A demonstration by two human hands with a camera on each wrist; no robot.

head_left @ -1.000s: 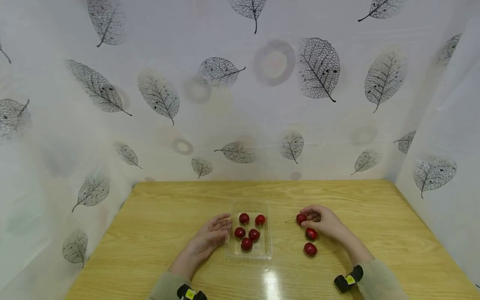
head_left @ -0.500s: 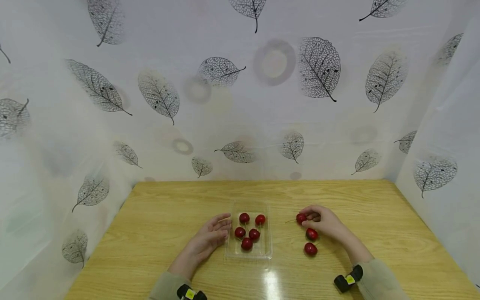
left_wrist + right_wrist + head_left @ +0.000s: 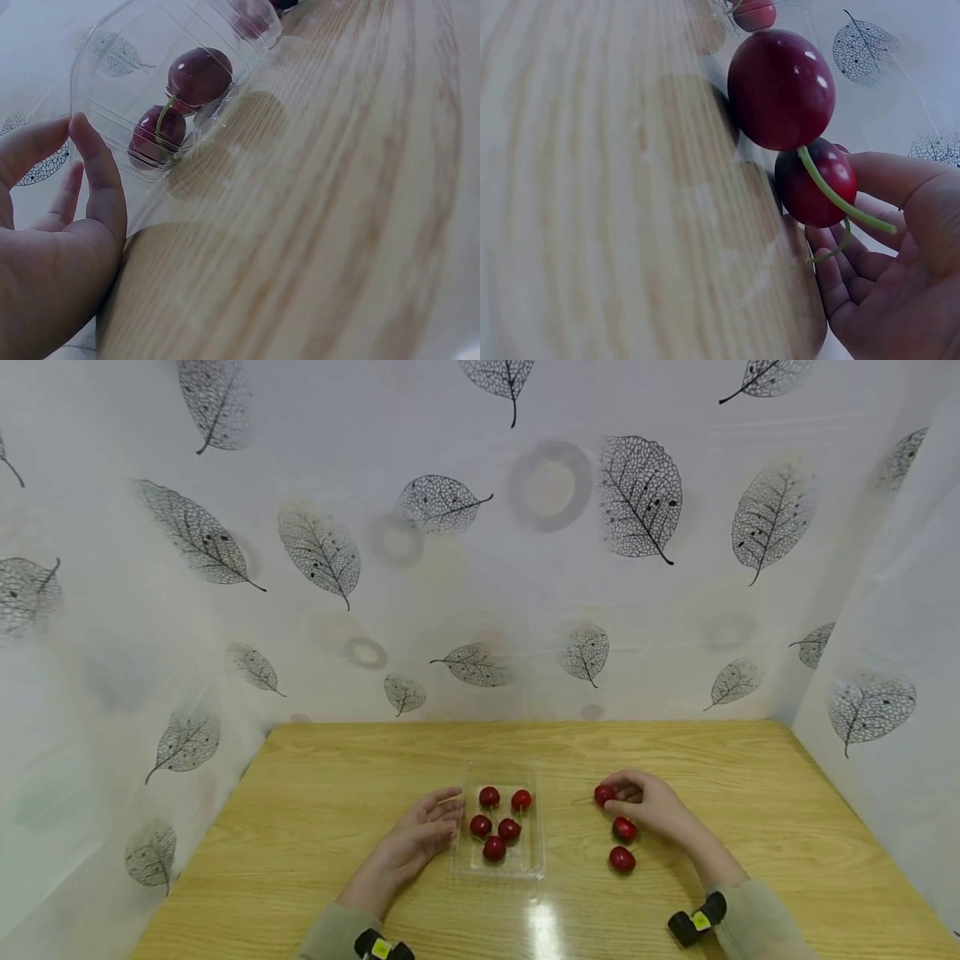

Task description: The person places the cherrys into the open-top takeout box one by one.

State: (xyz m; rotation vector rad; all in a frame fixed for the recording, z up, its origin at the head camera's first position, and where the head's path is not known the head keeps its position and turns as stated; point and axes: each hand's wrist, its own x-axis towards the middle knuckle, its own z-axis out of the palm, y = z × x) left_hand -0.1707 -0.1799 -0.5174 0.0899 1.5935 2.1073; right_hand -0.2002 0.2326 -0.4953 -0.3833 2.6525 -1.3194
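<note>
- One bare right hand [image 3: 647, 802] has its thumb and fingertips curled round a dark red cherry [image 3: 603, 795], apparently pinching it, to the right of the tray.
- Picking up that cherry seems the step in hand; the next move would call for a light grip, a clean lift and a leftward carry over the tray wall.
- Nearest it, two loose cherries [image 3: 624, 829] [image 3: 622, 859] lie in a line toward the wearer, round, glossy and smooth, with thin, curved green stems.
- Well to their left, a clear plastic tray [image 3: 517, 874], thin-walled and rectangular, holds five cherries [image 3: 509, 830].
- The left hand [image 3: 412, 839], fingers loosely extended, lies along the tray's left wall; whether it presses is unclear.
- Beneath everything is a pale wood-grain tabletop [image 3: 337, 793]; behind hangs a whitish sheet [image 3: 525, 577] printed with lacy, dark leaf skeletons.
</note>
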